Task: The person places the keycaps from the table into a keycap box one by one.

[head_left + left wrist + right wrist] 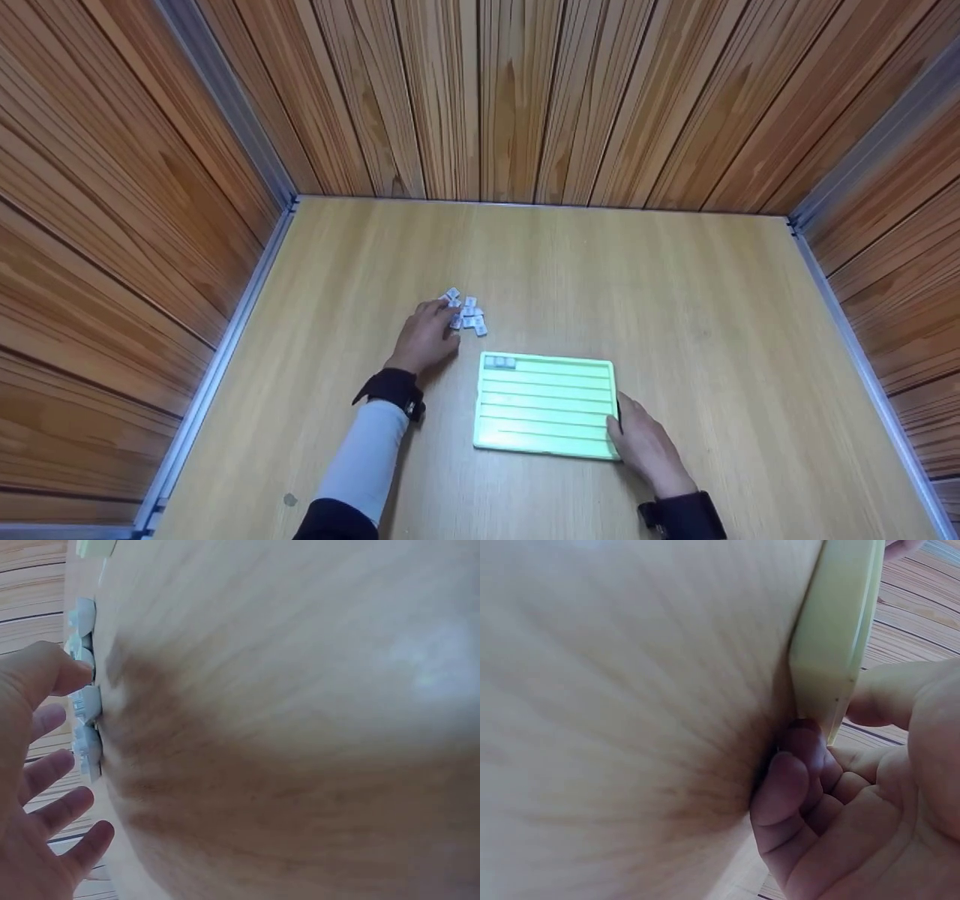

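Observation:
My left hand (pixel 427 336) reaches over the left side of a loose cluster of small white tiles (pixel 469 316) with dark markings. In the left wrist view its fingers (pixel 64 808) are spread, and the thumb tip overlaps one of the pale tiles (pixel 88 703). A light green board (pixel 546 409) with ridged rows lies in front of the body. A few whitish tiles (pixel 500 362) sit in its top row at the left end. My right hand (pixel 651 446) grips the board's right edge, thumb on top and the other fingers curled at the side, as the right wrist view shows.
The light wooden tabletop (pixel 720 337) is enclosed by brown wood-panelled walls (pixel 517 97) at the back and both sides. Grey metal strips (pixel 217 360) run along its edges. A small dark round spot (pixel 290 499) marks the table at the near left.

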The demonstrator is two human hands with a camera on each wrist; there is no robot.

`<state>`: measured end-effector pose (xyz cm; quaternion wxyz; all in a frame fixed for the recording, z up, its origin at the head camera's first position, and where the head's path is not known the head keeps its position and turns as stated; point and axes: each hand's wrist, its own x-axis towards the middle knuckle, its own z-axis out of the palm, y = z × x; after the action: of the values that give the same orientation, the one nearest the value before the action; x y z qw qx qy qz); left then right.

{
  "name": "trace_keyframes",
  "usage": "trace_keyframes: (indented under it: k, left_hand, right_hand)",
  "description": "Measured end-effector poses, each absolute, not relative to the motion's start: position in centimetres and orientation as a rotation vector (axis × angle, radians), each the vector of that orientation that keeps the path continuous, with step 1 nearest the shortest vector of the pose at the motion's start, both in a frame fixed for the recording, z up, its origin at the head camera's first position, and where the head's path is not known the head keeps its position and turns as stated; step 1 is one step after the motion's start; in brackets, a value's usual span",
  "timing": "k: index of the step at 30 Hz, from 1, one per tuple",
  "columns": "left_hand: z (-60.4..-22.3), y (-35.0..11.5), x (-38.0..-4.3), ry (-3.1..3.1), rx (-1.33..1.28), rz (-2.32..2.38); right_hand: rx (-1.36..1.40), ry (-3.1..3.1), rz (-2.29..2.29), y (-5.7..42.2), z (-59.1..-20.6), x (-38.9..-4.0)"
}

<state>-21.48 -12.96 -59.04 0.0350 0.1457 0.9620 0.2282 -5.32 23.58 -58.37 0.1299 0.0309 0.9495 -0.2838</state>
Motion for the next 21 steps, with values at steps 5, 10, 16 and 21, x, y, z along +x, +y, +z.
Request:
trace_keyframes:
  k: [5, 10, 16, 21]
  left_hand:
    - [-59.2, -12.5, -21.8, 2.976, 0.429, 0.680]
    - [-59.1, -12.0, -22.0, 3.001, 0.368, 0.659]
    - [-59.0, -11.8, -22.0, 2.983, 0.291, 0.646]
    - [-59.0, -11.9, -21.9, 2.979, 0.262, 0.730]
  right_hand:
    - [0.097, 2.754, -0.816, 23.6, -58.4, -5.3]
    - [0.107, 2.752, -0.815, 23.5, -58.5, -5.3]
    - [0.100, 2.750, -0.832, 23.6, -58.4, -5.3]
    - [0.081, 2.763, -0.853, 23.8, -58.5, -5.2]
